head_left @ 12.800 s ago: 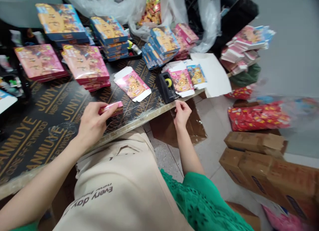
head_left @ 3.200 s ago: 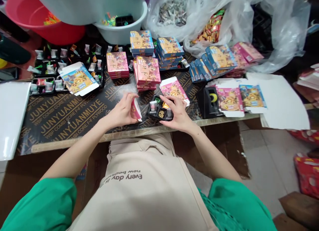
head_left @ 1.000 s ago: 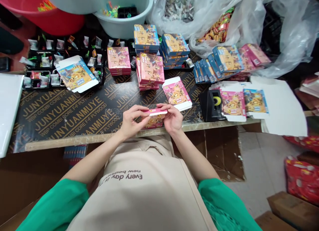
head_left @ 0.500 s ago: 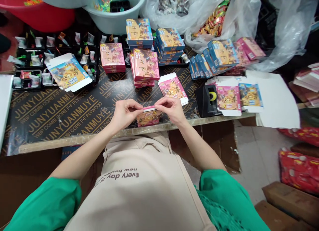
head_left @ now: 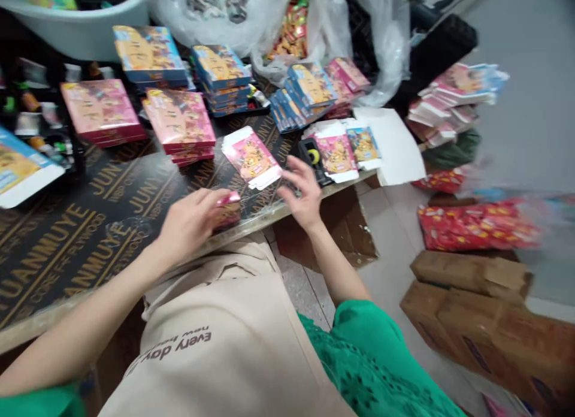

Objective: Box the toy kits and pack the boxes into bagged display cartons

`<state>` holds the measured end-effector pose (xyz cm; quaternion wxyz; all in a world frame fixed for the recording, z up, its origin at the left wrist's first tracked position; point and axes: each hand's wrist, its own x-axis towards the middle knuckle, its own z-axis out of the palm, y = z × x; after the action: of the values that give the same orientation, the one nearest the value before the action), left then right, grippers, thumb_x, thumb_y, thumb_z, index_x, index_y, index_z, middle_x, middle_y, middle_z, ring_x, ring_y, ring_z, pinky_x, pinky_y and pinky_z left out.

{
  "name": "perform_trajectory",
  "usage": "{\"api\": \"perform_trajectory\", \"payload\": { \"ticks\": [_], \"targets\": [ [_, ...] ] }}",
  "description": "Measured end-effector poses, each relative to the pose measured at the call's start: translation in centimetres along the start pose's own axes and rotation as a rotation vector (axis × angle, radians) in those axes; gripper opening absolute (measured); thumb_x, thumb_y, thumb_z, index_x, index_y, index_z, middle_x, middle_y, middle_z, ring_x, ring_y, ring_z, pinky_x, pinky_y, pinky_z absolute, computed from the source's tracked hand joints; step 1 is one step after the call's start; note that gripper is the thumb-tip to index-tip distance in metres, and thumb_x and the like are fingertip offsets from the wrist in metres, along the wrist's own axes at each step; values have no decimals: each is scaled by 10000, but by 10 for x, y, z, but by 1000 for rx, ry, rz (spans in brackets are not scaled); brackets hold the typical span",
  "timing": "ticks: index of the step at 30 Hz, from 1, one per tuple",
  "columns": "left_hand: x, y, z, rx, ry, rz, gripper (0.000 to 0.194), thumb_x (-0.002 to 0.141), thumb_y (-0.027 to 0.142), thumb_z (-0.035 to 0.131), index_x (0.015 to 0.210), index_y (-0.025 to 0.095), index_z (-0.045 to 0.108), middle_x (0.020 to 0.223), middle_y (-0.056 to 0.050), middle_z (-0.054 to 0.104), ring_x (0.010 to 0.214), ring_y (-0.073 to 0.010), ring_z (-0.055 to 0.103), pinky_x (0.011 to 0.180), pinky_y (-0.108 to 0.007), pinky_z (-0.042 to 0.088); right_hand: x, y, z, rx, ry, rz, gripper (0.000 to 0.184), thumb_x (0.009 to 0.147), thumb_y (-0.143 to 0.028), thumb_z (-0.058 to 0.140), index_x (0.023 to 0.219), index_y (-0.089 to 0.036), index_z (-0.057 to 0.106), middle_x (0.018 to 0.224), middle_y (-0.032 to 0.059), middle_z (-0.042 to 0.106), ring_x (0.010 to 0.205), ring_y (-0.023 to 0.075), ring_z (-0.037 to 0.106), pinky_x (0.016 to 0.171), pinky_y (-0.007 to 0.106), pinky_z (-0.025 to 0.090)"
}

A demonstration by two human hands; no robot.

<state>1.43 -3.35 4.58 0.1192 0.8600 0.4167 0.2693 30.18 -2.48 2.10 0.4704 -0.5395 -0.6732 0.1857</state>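
My left hand (head_left: 188, 224) is closed on a small pink box (head_left: 228, 208) that rests near the front edge of the black plywood table (head_left: 90, 225). With its fingers spread, my right hand (head_left: 303, 192) hovers over the table edge and holds nothing. It is just short of the black tape dispenser (head_left: 313, 159). A flat unfolded pink box (head_left: 251, 158) lies on the table between my two hands, a little farther back.
Stacks of pink boxes (head_left: 179, 120) and blue boxes (head_left: 220, 75) fill the back of the table, by clear plastic bags (head_left: 291, 27) of sweets. Flat carton blanks (head_left: 344, 147) lie right of the dispenser. Brown cartons (head_left: 485, 303) and red packets (head_left: 476, 225) sit on the floor.
My head has turned right. My right hand let go of the pink box and moved toward the tape dispenser, fingers spread. My left hand kept the box on the table.
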Motion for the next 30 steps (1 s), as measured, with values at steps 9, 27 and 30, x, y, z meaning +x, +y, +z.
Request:
{"api": "perform_trajectory", "payload": {
  "ticks": [9, 27, 30],
  "targets": [
    [-5, -13, 28, 328, 2, 217, 606, 955, 151, 410, 1538, 315, 435, 1076, -126, 697, 875, -277, 638, 678, -395, 458, -3, 112, -99, -354, 80, 369, 162, 778, -361, 759, 877, -234, 781, 1078, 80, 582, 1154, 273, 549, 1129, 504, 373],
    [-3, -17, 35, 142, 180, 217, 300, 951, 178, 519, 1224, 257, 617, 1127, -112, 710, 949, -254, 668, 782, -386, 514, -43, 119, -66, 116, 472, 575, 292, 598, -427, 766, 639, -171, 631, 932, 76, 693, 903, 206, 620, 893, 369, 459],
    [-8, -16, 30, 141, 129, 165, 330, 957, 165, 492, 1246, 258, 623, 1216, -124, 670, 1045, -270, 633, 851, -413, 504, -43, 108, -60, 115, 586, 558, 316, 638, -475, 732, 678, -185, 615, 812, 31, 656, 749, 159, 560, 750, 318, 452]
  ]
}}
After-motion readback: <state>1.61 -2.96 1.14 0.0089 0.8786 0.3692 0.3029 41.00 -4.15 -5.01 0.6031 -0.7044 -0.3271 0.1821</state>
